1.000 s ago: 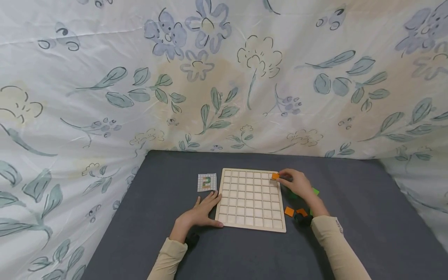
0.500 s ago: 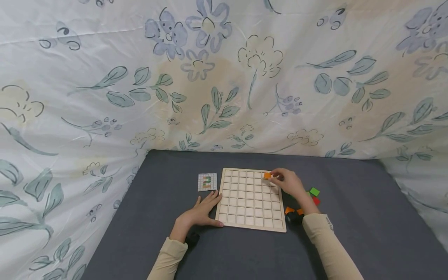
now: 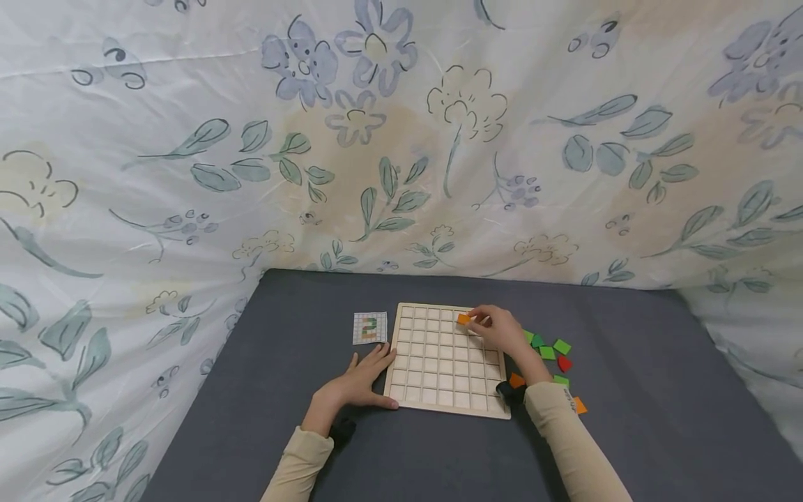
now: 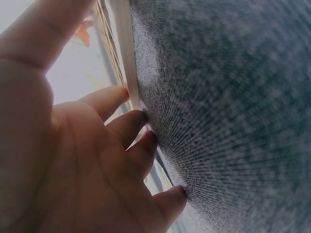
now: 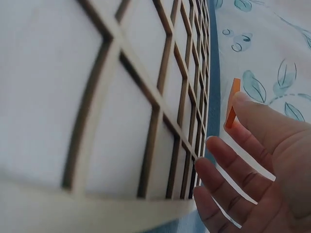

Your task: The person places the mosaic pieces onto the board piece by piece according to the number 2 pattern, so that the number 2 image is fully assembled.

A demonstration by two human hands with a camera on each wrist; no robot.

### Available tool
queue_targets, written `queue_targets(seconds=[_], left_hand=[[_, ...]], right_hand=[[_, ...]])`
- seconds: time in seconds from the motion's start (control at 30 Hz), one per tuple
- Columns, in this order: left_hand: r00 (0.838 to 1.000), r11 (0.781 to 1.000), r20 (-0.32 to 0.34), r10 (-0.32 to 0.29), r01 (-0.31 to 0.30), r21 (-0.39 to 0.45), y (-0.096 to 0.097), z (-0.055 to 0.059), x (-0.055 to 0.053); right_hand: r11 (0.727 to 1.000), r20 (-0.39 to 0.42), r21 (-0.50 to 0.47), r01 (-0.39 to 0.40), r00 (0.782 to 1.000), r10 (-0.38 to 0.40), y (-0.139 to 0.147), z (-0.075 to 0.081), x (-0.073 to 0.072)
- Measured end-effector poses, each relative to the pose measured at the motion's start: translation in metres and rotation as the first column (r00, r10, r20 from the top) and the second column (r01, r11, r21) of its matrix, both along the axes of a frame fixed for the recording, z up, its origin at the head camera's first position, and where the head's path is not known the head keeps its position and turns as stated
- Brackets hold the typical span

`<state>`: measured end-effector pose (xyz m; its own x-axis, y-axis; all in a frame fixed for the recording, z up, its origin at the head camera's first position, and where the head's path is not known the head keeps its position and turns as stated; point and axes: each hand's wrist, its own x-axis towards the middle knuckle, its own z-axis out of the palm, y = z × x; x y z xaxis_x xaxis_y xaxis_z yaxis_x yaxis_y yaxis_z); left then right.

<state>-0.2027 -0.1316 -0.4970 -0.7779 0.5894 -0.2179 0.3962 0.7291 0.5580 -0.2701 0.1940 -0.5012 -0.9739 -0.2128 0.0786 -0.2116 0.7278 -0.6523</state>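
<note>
A pale wooden grid board [image 3: 436,362] with square recesses lies on the dark table. Between thumb and index finger, my right hand [image 3: 500,329] pinches an orange square tile [image 3: 463,318] over the far rows of the board. The right wrist view shows this tile [image 5: 233,103] edge-on, its other fingers spread near the grid. Along the board's left edge rests my left hand [image 3: 359,382], fingers spread and thumb at the near left corner. In the left wrist view, the fingertips [image 4: 138,119] touch down beside the board's side [image 4: 127,53].
Right of the board lie loose green tiles [image 3: 547,353], a red tile [image 3: 564,364] and orange tiles [image 3: 580,405], partly hidden by my right forearm. A small card [image 3: 370,328] with a coloured grid pattern lies beyond my left hand. Floral cloth [image 3: 401,174] hangs behind the table.
My right hand has carried the orange tile leftward from the far right corner along the board's far rows. More loose tiles are uncovered at the right. The left hand stays in place.
</note>
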Motion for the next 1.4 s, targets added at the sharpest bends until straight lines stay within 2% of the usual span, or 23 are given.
queue_targets(seconds=[0.67,0.97,1.4], left_hand=[[1.0,1.0,-0.001,0.024,-0.024,-0.02,0.0,-0.002,0.0],[1.0,1.0,0.008,0.022,-0.022,0.003,0.001,-0.002,-0.001],[1.0,1.0,0.015,0.028,-0.028,0.001,0.001,-0.001,0.0]], right_hand=[[0.999,0.014,0.002,-0.039,0.999,0.039,-0.032,-0.005,-0.008],[0.997,-0.014,0.024,-0.068,0.998,0.069,-0.043,-0.007,-0.013],[0.996,0.0,0.067,-0.057,0.998,0.057,-0.057,-0.005,-0.016]])
